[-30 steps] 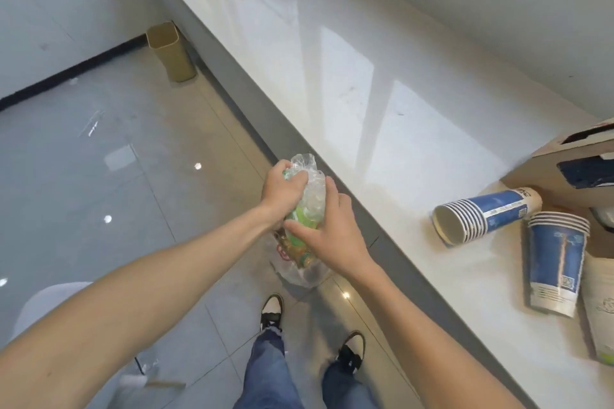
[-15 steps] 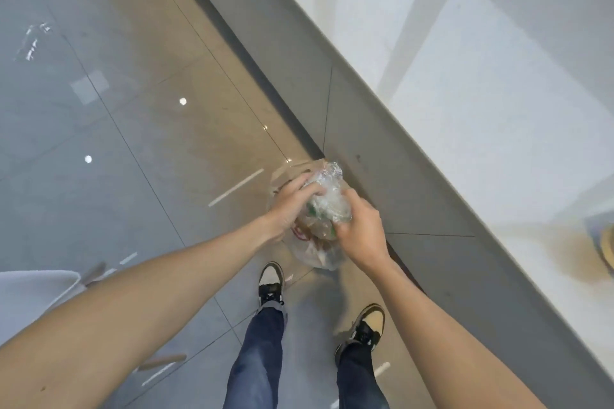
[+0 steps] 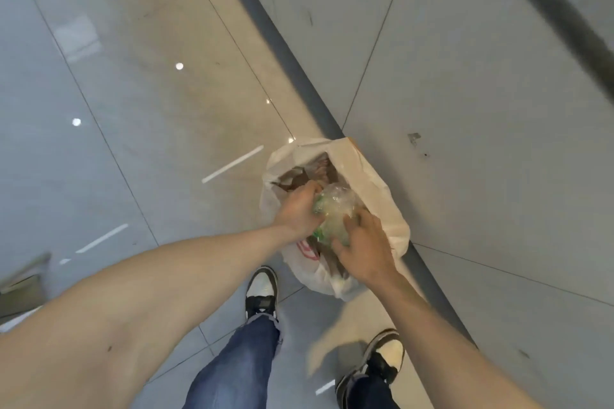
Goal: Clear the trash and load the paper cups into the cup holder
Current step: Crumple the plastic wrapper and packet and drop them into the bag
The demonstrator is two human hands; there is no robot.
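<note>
A crumpled clear plastic wrapper with green print (image 3: 335, 209) sits between both hands, right over the mouth of a white plastic trash bag (image 3: 375, 189) on the floor. My left hand (image 3: 297, 211) grips the wrapper's left side. My right hand (image 3: 363, 247) presses on its right and lower side. Brown and red trash shows inside the bag. No paper cups and no cup holder are in view.
The grey counter front (image 3: 481, 143) rises just right of the bag, with a dark kick strip (image 3: 299, 76) along its base. My two shoes (image 3: 262, 289) stand on the tiled floor near the bag. A blurred object (image 3: 23, 285) lies at the left edge.
The view has tilted down from the countertop to the floor. Both hands have lowered the wrapper into the open mouth of the trash bag. The cups have left the view.
</note>
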